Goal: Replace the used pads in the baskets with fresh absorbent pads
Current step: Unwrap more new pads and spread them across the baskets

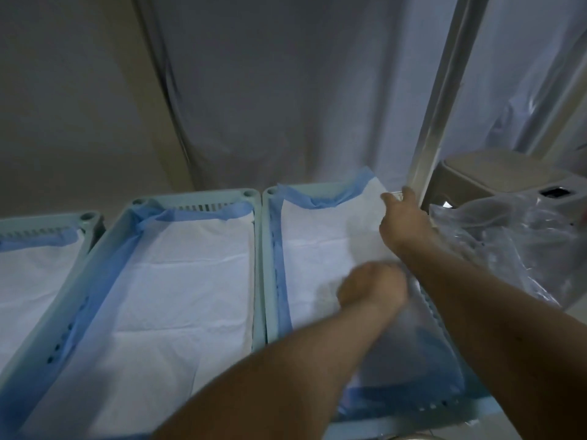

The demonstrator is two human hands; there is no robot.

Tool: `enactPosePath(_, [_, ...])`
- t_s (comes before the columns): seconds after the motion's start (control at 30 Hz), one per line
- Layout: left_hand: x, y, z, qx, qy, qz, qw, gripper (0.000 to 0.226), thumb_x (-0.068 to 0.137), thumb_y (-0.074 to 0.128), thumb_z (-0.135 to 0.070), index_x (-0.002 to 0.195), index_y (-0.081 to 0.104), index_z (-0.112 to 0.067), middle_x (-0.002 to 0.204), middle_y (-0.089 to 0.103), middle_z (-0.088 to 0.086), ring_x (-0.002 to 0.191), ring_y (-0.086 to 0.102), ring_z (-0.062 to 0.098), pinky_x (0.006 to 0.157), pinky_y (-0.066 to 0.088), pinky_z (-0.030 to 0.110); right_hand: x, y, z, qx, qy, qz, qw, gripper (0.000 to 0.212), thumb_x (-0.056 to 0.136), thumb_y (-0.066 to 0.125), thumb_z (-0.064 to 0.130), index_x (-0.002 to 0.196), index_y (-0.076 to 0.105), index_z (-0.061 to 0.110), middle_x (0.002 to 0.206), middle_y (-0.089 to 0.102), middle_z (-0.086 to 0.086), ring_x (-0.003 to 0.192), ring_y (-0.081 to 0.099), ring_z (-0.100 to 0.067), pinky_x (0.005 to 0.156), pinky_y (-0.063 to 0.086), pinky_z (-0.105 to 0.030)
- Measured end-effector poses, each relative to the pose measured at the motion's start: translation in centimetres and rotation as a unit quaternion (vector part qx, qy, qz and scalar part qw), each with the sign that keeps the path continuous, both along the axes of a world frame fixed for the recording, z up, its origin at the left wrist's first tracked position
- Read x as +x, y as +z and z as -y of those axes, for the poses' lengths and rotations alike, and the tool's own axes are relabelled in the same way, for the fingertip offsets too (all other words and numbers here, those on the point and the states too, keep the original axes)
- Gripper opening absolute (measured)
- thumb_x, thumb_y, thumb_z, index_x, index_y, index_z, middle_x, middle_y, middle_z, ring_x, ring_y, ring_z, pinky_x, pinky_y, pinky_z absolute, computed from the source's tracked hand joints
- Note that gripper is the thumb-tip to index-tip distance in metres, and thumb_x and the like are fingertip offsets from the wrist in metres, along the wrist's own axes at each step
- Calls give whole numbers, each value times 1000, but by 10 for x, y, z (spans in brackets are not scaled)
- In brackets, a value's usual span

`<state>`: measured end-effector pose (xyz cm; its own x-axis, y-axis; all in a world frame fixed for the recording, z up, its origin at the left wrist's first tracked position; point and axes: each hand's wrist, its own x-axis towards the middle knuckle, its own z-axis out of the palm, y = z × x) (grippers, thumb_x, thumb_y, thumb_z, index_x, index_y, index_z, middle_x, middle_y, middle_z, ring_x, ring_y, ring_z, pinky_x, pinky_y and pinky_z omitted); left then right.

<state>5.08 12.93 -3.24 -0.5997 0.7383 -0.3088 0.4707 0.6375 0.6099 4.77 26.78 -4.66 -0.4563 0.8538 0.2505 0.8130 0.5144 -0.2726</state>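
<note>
Three pale green baskets stand side by side, each lined with a white pad edged in blue. In the right basket [266,249] lies a white pad [320,249]. My right hand [401,223] reaches to the basket's far right corner and pinches the pad's edge there. My left hand [371,285] is blurred; it rests with curled fingers on the pad's right side, mid-basket. The middle basket [190,198] holds a flat pad [190,281]. The left basket [47,219] shows only partly, with its pad [28,281].
A crumpled clear plastic bag [508,236] lies to the right of the baskets. Behind it stands a beige plastic stool [495,176]. A metal post [441,100] rises at the right basket's far corner. A grey curtain [270,90] hangs behind.
</note>
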Motion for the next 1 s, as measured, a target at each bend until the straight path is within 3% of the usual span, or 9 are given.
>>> enactPosePath(0.1, [-45,14,-6,76,87,-150,982,44,101,25,-29,122,56,-6,126,57,14,115,53,31,93,41,37,-3,2,7,129,49,88,987,31,89,46,6,119,56,9,128,47,-14,102,56,-39,83,46,-40])
enactPosePath(0.2, [-79,7,-20,27,15,-270,962,41,96,39,-19,132,46,-2,137,44,14,126,40,28,102,35,34,-18,-8,1,103,154,167,968,33,90,45,11,120,56,8,125,53,-13,119,45,-31,98,43,-38])
enactPosePath(0.27, [-94,-4,-27,-25,-38,-266,963,63,91,50,-16,146,24,-1,155,18,14,143,15,28,114,22,34,-28,-16,-4,72,167,172,968,42,98,37,22,137,42,6,146,37,-14,138,29,-29,113,27,-38])
enactPosePath(0.33, [-107,-16,-32,-65,-79,-269,958,78,92,51,-20,151,3,-3,159,-7,12,147,-9,26,120,7,37,-33,-23,-5,60,153,201,966,55,102,22,37,149,21,7,159,12,-10,147,7,-24,119,11,-38])
enactPosePath(0.43, [-118,-31,-40,-108,-122,-286,944,70,101,31,-34,152,-9,-9,158,-18,8,146,-18,24,119,-4,41,-36,-32,-7,76,119,253,957,68,99,7,51,153,7,9,161,-2,-7,148,-6,-21,120,1,-43])
enactPosePath(0.6, [-138,-50,-48,-122,-150,-283,940,63,99,6,-54,152,-11,-25,158,-20,-1,145,-20,23,118,-9,47,-37,-53,-15,66,88,251,962,72,98,2,53,153,7,7,161,-1,-9,148,-8,-22,119,-4,-43])
enactPosePath(0.73, [-143,-65,-46,-152,-116,-259,947,65,93,1,-63,151,-11,-33,159,-18,-1,146,-16,30,115,-3,57,-41,-71,-22,-13,120,159,980,67,100,13,48,151,12,3,160,5,-14,148,0,-26,120,4,-41])
enactPosePath(0.93, [-139,-59,-50,-262,-31,-314,912,74,92,-1,-64,153,-5,-21,157,-1,25,143,7,45,115,5,54,-41,-62,-33,-106,85,45,990,59,102,27,38,147,17,1,157,16,-15,146,14,-26,117,13,-35])
enactPosePath(1.0, [-140,-54,-52,-283,-18,-330,900,80,92,-2,-63,153,2,-11,154,14,28,141,17,43,116,11,51,-41,-58,-37,-98,84,69,989,53,102,30,30,145,22,-1,153,23,-18,142,23,-29,116,18,-35])
